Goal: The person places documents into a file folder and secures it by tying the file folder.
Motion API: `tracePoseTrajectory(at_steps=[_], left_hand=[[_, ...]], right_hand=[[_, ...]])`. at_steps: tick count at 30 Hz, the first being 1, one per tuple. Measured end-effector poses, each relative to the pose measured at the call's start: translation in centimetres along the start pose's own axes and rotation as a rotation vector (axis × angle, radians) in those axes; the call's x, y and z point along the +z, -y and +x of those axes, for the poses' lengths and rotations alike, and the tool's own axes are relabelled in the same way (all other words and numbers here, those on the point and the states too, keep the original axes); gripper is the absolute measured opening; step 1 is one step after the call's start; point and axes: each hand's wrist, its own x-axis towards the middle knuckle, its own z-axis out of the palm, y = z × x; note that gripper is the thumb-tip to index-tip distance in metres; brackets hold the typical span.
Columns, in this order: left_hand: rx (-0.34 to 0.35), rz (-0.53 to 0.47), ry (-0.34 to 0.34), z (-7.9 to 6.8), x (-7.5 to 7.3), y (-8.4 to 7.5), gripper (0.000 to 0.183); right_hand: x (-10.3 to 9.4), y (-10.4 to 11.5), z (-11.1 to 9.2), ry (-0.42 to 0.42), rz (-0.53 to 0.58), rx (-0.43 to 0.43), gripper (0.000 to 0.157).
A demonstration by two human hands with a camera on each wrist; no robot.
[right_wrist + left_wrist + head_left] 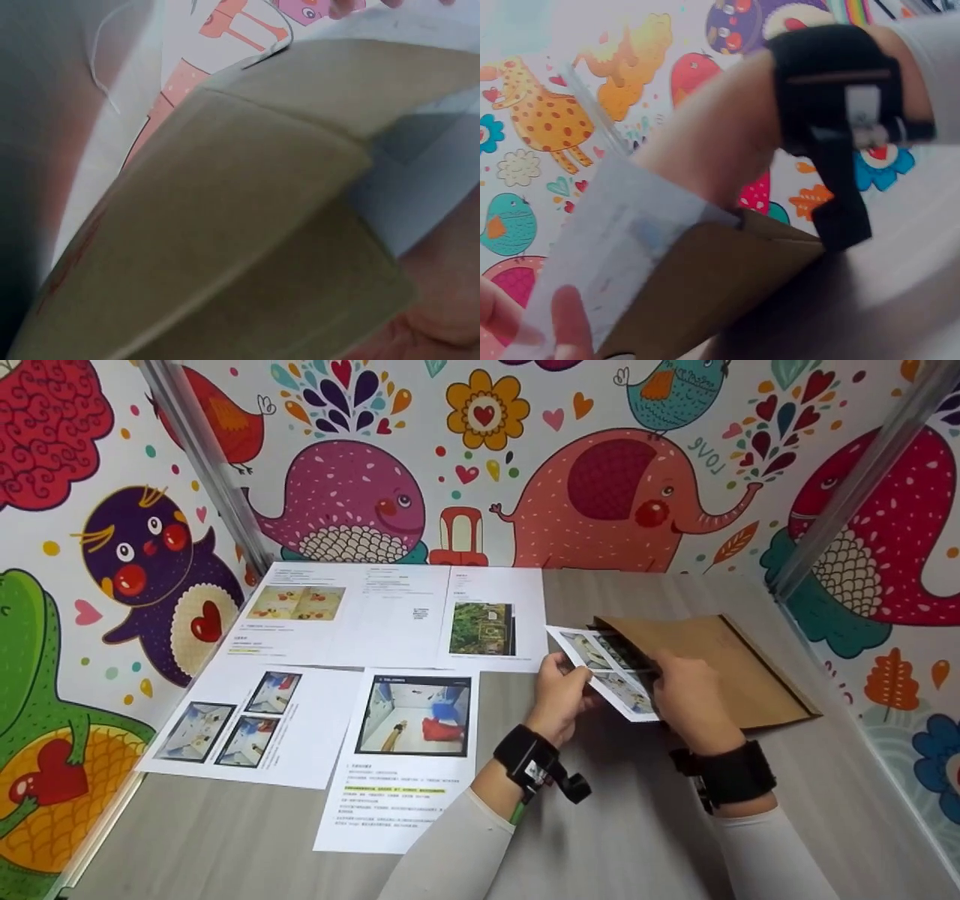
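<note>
A brown paper envelope (739,675) tilts above the table on the right, its mouth towards the left. Out of that mouth sticks a white printed sheet (611,690) with several small photos. My left hand (559,697) pinches the sheet's left edge, thumb on top. At the envelope's mouth, my right hand (694,697) grips the edge with bent fingers; its fingertips are hidden. The right wrist view shows the envelope's upper layer lifted away from the sheet inside. In the left wrist view the sheet (607,247) lies against the envelope (697,292).
Several printed pages lie on the left of the table, among them one with a large photo (416,716) and one with three photos (315,742). A wall with cartoon animals (480,510) stands behind, and metal posts (217,465) rise at the corners.
</note>
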Motion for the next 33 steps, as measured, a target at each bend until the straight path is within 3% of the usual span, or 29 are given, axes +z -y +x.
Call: tracePoseTrajectory(at_steps=[6, 11, 16, 22, 26, 30, 33], left_hand=[[0.063, 0.089, 0.009, 0.2, -0.4, -0.1, 0.044], [0.155, 0.328, -0.026, 0.2, -0.8, -0.2, 0.047], [0.295, 0.556, -0.074, 0.2, -1.1, -0.4, 0.053], [0.519, 0.803, -0.05, 0.1, -1.5, -0.2, 0.024], [0.636, 0.943, -0.057, 0.1, -1.8, 0.0, 0.019], [0.646, 1.016, -0.049, 0.2, -2.0, 0.1, 0.019], [0.596, 1.063, -0.031, 0.3, -2.2, 0.0, 0.017]], right_hand=[[0.4, 0.5, 0.1, 0.006, 0.026, -0.01, 0.025], [0.6, 1.0, -0.2, -0.011, 0.041, -0.014, 0.031], [0.8, 1.5, -0.3, -0.045, 0.033, -0.052, 0.035], [0.9, 2.1, -0.6, -0.09, 0.026, -0.085, 0.032], [1.1, 2.5, -0.7, -0.098, 0.018, -0.081, 0.03], [1.2, 3.2, -0.8, -0.084, 0.017, -0.078, 0.028], [1.3, 3.6, -0.9, -0.08, 0.012, -0.084, 0.027]])
